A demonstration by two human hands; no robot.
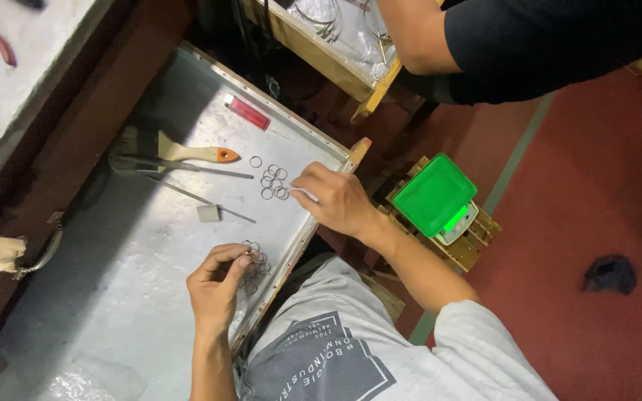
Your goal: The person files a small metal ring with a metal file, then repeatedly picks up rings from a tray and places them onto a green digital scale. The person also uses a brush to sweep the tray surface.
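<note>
My left hand [215, 286] pinches a small metal ring [247, 255] between thumb and fingers, just beside a heap of several rings [258, 265] near the metal table's front edge. My right hand [334, 199] rests on the table edge with its fingertips touching a second cluster of several rings [273, 183]. One single ring [255, 161] lies apart, a little further up. Whether the right hand holds a ring is hidden by its fingers.
A wooden-handled brush [180, 154], thin metal rods [198, 197], a small grey block [208, 213] and a red flat piece [247, 113] lie on the grey metal table [113, 267]. A green tray on a scale [437, 194] stands right. Another person's arm [417, 37] reaches in above.
</note>
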